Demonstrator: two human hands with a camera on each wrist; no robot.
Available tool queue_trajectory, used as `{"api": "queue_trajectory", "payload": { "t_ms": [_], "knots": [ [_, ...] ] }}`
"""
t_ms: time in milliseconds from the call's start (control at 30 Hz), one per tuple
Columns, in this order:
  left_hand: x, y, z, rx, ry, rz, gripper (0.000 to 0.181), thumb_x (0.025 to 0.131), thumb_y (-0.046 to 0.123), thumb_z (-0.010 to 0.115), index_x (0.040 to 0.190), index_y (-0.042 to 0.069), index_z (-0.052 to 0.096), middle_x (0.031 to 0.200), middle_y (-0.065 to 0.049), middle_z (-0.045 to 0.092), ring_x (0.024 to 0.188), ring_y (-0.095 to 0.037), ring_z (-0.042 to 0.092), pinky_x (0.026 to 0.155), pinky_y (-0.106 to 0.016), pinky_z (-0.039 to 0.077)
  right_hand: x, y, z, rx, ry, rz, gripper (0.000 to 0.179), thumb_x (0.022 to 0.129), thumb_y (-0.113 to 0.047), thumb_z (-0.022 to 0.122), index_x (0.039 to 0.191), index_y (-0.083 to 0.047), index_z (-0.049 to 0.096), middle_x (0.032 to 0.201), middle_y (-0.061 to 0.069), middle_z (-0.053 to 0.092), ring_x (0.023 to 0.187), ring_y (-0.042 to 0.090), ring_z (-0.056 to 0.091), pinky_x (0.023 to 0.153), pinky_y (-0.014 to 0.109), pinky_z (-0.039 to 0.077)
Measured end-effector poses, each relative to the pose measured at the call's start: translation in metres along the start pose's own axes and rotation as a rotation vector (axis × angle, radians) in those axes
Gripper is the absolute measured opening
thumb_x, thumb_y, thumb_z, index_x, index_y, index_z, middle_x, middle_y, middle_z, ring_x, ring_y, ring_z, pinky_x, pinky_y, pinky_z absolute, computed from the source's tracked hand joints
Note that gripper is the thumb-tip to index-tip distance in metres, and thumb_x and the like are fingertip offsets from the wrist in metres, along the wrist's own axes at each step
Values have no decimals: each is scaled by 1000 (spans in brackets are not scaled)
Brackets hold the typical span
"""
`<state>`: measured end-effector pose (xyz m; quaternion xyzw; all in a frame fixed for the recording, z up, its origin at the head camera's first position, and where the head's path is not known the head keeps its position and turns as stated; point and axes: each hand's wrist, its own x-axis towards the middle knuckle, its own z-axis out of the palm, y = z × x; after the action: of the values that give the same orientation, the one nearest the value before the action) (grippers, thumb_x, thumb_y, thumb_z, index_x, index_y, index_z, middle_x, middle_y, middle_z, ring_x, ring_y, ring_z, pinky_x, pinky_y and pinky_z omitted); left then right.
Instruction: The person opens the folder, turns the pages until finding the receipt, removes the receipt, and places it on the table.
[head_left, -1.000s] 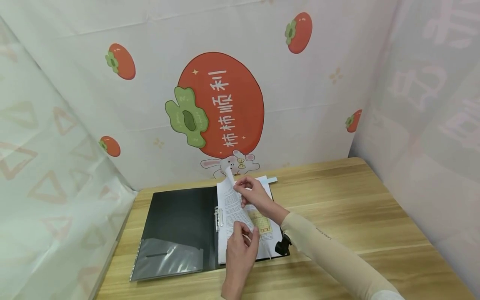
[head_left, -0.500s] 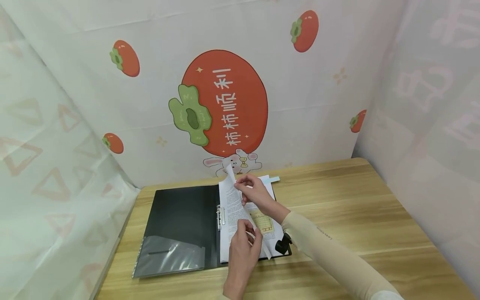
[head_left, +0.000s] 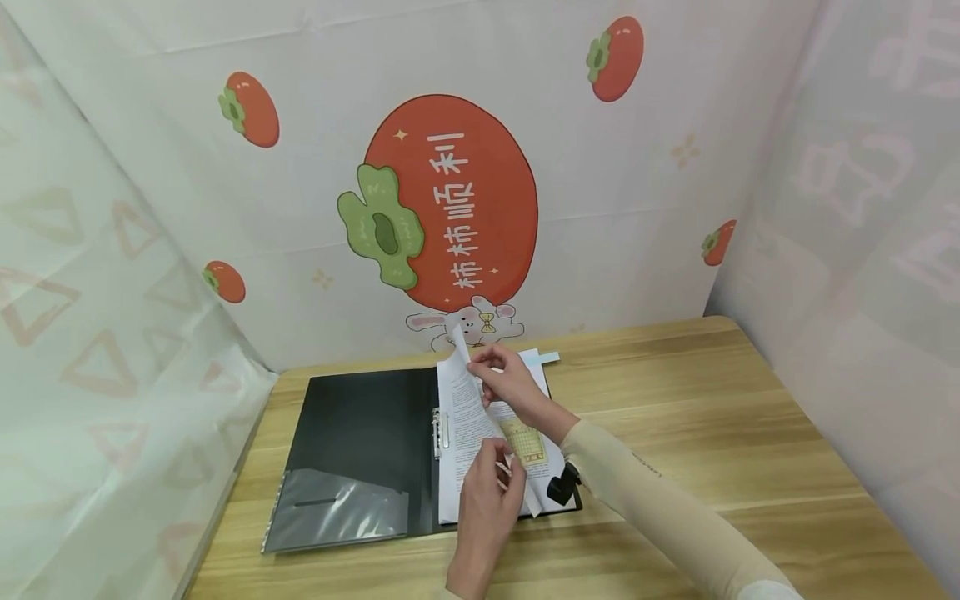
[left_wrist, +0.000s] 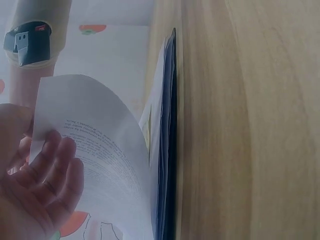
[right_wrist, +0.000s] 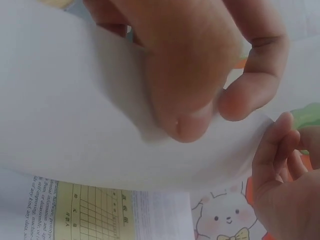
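Note:
A printed paper sheet (head_left: 467, 404) is lifted and curled above a paper stack in an open black clip folder (head_left: 360, 433). My right hand (head_left: 510, 385) pinches its edge near the top between thumb and index finger. Lower down, my left hand (head_left: 491, 500) holds the same edge between thumb and fingers. In the left wrist view the sheet (left_wrist: 100, 110) bows away from the left hand (left_wrist: 42, 185). A yellow gridded slip (head_left: 525, 442) lies on the page beneath. In the right wrist view, the right hand (right_wrist: 195, 65) covers part of the sheet.
The folder's metal clip (head_left: 440, 433) stands along the stack's left edge. A clear pocket (head_left: 337, 508) is on the left cover. Pale blue tab (head_left: 550, 357) sticks out at the top right. Wooden table (head_left: 697, 417) extends right; patterned cloth walls (head_left: 600, 183) enclose it.
The head view has shifted slightly. Both hands keep their hold on the sheet with hardly any movement, and the sheet's lower corner shows a little broader than before.

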<state>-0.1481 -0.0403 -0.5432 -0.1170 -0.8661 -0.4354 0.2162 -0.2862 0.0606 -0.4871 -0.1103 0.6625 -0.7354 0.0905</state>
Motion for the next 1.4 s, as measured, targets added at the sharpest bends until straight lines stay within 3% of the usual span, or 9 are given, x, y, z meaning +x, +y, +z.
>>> {"api": "queue_trajectory", "payload": {
  "t_ms": [200,400,600,1067,1400],
  "knots": [
    [-2,0,-2,15,3,18,16,93,2,70,98,16,63,84,10,56,63,3,52,56,-14,49,0,-2,1,13,1,3,18,106,-14,65,120,-3,62,93,7,59,55,16,50,56,28,54],
    [-4,1,-5,43,22,4,15,92,3,71,97,16,67,90,10,60,64,3,52,55,-13,47,0,-4,1,11,0,2,19,106,-16,65,121,-4,62,93,8,58,55,15,49,57,31,55],
    [-5,3,-9,58,35,-14,16,92,5,73,97,19,67,91,9,59,64,2,51,54,-14,47,1,-5,1,-14,19,-21,19,106,-17,66,119,-4,63,96,14,58,53,13,43,52,28,45],
    [0,4,-19,45,5,-13,19,88,-1,70,97,15,70,90,9,58,65,-1,51,55,-16,49,0,-10,3,-133,127,-13,21,105,-17,66,119,-3,60,101,14,60,50,12,37,47,26,35],
    [-1,4,-16,40,-42,-38,17,90,1,68,100,15,71,93,7,59,67,-2,52,56,-18,50,-3,-11,3,-216,147,-21,23,103,-24,69,119,-9,60,107,9,61,56,13,45,50,26,41]
  ]
}}
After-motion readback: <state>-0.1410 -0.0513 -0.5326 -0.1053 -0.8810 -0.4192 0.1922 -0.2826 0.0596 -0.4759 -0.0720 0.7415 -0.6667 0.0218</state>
